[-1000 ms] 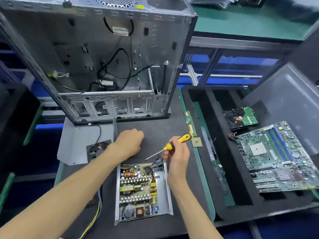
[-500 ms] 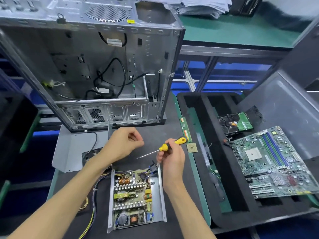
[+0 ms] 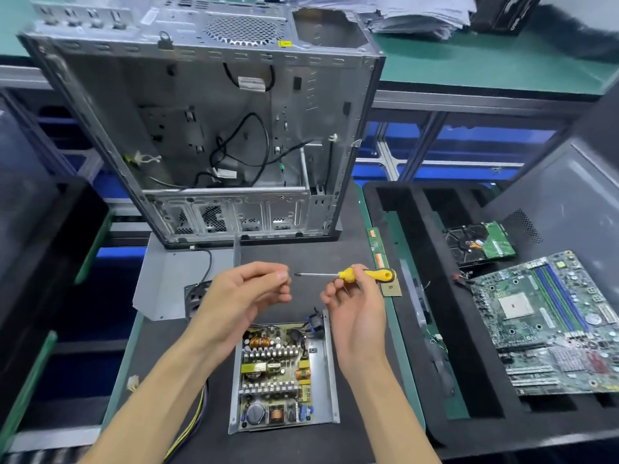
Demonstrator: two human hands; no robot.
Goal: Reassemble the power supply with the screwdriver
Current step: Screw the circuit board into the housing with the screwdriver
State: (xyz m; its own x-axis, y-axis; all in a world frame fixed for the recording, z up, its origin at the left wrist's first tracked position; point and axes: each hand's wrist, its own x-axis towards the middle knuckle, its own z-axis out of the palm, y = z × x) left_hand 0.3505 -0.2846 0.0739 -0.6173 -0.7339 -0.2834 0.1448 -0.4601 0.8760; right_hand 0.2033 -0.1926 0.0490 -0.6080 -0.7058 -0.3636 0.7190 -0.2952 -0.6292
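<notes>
1. The right hand [image 3: 355, 303] holds the screwdriver [image 3: 351, 274] by its yellow handle, fingers curled round it. The shaft lies nearly level, long axis running 3-to-9 o'clock, with the tip pointing at the left hand.

2. The left hand [image 3: 248, 289] is raised with thumb and fingertips pinched together right at the tip. Looks like it's holding a screw, but it's too small to make out, so I can't say for sure. The tip and those fingertips are just about touching.

3. The power supply [image 3: 281, 376] sits open on the mat at 6 o'clock from both hands, board and coils exposed, long axis 12-to-6. Its cover [image 3: 174, 283], with the fan, lies off at 9 o'clock from the left hand, so there's still plenty left to reassemble.

4. My guess for the next bit: seat the screw on the tip, then swing down to a hole in the supply. The right hand is nearer, hovering over its far-right corner by the black plug.

5. Off to the side: the empty PC case [image 3: 214, 128] stands at 12 o'clock, and the motherboard [image 3: 552, 319] and hard drive [image 3: 479, 242] are at 3 o'clock.
</notes>
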